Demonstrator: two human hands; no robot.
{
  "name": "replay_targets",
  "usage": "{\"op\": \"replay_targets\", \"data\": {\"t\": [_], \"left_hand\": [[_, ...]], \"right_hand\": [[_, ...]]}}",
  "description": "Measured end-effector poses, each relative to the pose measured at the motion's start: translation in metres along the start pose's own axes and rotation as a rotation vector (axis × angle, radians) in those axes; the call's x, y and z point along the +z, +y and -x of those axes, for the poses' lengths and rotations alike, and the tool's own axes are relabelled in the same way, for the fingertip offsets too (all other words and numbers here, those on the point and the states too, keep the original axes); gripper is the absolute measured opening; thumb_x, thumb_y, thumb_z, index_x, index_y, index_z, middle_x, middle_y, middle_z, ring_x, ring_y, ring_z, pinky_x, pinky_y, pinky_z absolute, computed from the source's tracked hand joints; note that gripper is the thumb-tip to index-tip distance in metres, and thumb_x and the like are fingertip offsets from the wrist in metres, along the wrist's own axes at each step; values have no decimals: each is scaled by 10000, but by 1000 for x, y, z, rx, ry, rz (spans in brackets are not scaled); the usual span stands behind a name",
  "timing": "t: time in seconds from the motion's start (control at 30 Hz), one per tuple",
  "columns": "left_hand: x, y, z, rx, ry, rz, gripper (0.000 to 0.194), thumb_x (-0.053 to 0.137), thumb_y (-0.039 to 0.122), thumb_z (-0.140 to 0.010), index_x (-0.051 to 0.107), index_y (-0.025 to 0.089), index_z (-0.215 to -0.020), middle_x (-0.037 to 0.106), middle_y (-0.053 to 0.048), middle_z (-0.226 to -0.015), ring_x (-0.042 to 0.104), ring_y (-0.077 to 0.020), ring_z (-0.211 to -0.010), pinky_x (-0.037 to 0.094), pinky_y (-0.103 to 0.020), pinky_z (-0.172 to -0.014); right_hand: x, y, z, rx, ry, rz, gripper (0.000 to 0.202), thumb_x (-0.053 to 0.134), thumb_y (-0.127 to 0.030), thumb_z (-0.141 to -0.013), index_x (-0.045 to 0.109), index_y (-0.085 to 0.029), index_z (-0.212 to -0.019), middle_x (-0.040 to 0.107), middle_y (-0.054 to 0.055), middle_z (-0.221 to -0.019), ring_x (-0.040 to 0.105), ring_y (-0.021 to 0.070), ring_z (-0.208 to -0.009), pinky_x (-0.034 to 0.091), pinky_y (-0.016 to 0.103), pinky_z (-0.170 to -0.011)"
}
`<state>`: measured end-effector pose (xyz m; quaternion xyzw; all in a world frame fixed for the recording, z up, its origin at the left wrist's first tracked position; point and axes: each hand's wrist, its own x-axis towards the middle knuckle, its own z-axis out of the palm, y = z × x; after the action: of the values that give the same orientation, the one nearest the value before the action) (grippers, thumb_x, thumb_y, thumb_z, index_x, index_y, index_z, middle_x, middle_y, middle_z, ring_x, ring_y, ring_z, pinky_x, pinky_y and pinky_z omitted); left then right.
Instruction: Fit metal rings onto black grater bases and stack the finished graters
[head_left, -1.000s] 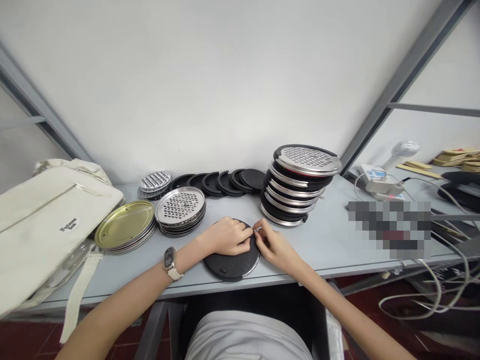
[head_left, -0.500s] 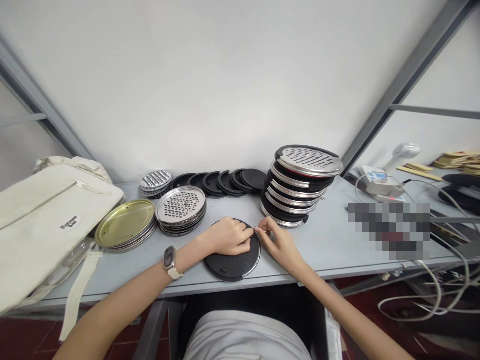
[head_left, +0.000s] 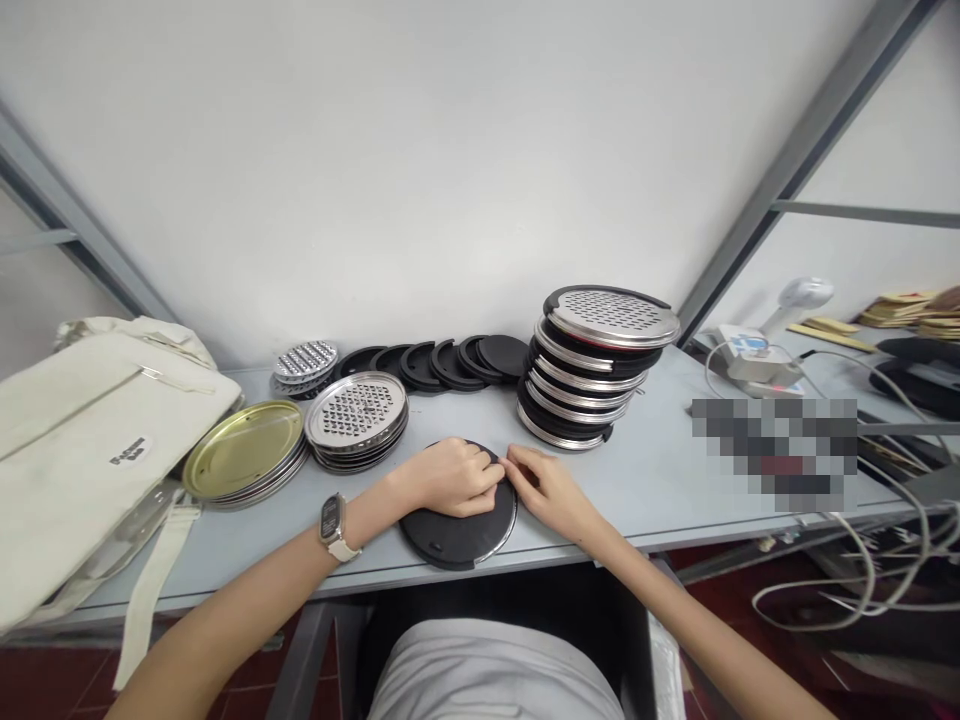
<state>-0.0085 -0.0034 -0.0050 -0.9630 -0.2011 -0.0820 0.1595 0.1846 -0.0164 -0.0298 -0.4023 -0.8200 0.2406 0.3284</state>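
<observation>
A round black disc (head_left: 450, 535) with a metal edge lies flat near the table's front edge. My left hand (head_left: 459, 478), its fingers curled, presses on top of the disc. At the disc's upper right rim, my right hand (head_left: 541, 482) has thumb and forefinger pinched together; whatever is between them is too small to make out. Behind are a stack of perforated metal discs (head_left: 356, 410), a stack of gold-coloured discs (head_left: 244, 450) and overlapping black rings (head_left: 420, 367). A tall stack of black-rimmed metal discs (head_left: 611, 318) stands to the right.
A white bag (head_left: 90, 450) lies at the left, its strap hanging over the front edge. Small grater discs (head_left: 306, 362) sit by the wall. White devices (head_left: 757, 355), cables and a pixelated patch are on the right. Metal frame posts rise at both sides.
My right hand's fingers have come in closer to my left hand at the disc's rim. The camera view has shifted slightly.
</observation>
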Motion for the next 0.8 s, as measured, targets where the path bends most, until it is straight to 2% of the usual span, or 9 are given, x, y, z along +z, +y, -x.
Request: {"op": "replay_targets", "data": {"t": [0.37,0.8], "left_hand": [[-8,0,-1,-21,-77,35,176,447,293,-877,561,160,-864,624,-45,-712,597,-186,-638,387,-302,-538],[-13,-1,-2,-48,-125,93,172,457,316,-873,543,170,-846,631,-43,-709,594,-180,-637,390,-283,-556]], "right_hand": [[-1,4,2,17,-108,1,353,324,-318,-972,373,-207,-641,454,-26,-593,425,127,-552,300,251,-558],[2,-2,11,120,-79,81,326,325,-301,-956,318,-212,-642,401,-38,-552,386,117,-511,260,244,-535]]}}
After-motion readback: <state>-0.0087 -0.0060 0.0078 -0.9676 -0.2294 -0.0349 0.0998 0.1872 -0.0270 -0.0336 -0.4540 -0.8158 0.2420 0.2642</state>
